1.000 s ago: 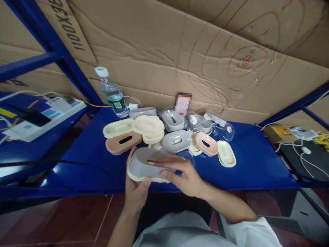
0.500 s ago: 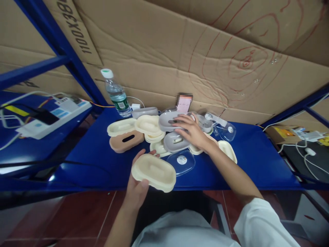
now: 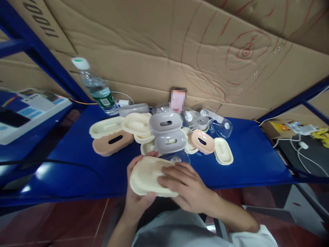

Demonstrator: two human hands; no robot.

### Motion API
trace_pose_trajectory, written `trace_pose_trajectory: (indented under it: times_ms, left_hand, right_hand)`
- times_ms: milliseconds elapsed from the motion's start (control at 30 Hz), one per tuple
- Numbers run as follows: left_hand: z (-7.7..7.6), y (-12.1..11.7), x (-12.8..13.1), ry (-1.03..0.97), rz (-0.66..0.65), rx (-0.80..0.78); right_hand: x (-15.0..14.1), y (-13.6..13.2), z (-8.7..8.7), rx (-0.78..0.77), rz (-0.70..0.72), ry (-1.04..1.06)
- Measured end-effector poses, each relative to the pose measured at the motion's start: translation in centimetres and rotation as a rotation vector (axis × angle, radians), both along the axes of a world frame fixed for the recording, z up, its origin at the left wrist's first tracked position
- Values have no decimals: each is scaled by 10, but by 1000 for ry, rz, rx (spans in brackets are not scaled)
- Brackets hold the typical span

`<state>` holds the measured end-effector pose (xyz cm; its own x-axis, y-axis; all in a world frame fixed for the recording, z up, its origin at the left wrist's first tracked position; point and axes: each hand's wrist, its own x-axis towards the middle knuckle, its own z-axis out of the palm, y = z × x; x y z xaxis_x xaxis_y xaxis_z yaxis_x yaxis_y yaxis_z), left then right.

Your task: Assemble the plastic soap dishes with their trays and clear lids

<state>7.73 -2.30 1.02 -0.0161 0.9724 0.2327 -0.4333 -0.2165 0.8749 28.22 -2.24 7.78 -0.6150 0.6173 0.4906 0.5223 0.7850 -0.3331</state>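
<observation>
A cream oval plastic tray is held over the table's front edge. At its left end, my left hand grips it, thumb along the near rim and fingers behind. My right hand is closed over the right end, fingers lying across the face; its thumb is mostly hidden. Just beyond the hands, a clear plastic lid with a round sticker is partly covered. Behind it lie two grey oval slotted covers, the upper one resting against the lower one.
Cream trays and a brown slotted cover lie left; a peach slotted cover and another cream tray lie right. A water bottle, clear lids and a phone-like item stand near the cardboard wall.
My right hand has left the grey slotted cover and come down onto the cream tray in my left hand. The peach cover at right is now uncovered. The camera view has shifted slightly.
</observation>
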Motion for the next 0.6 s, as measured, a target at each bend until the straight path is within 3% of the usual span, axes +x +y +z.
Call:
trace_pose_trajectory:
  times_ms: [67,167,300,400,500,600]
  left_hand:
    - [4,-3,8,76,-16,30]
    - [7,-1,18,180,-17,68]
    - [0,6,22,262,138,175]
    - [-13,6,17,428,306,202]
    - [-26,3,9,617,374,192]
    - [-32,1,3,723,400,181]
  right_hand:
    - [13,-3,2,-13,-17,58]
    - [45,20,8,45,-127,94]
    - [88,87,15,202,-572,-79]
    - [105,136,15,154,-773,-226]
    - [110,160,9,72,-779,-345]
    - [111,156,3,33,-703,-343]
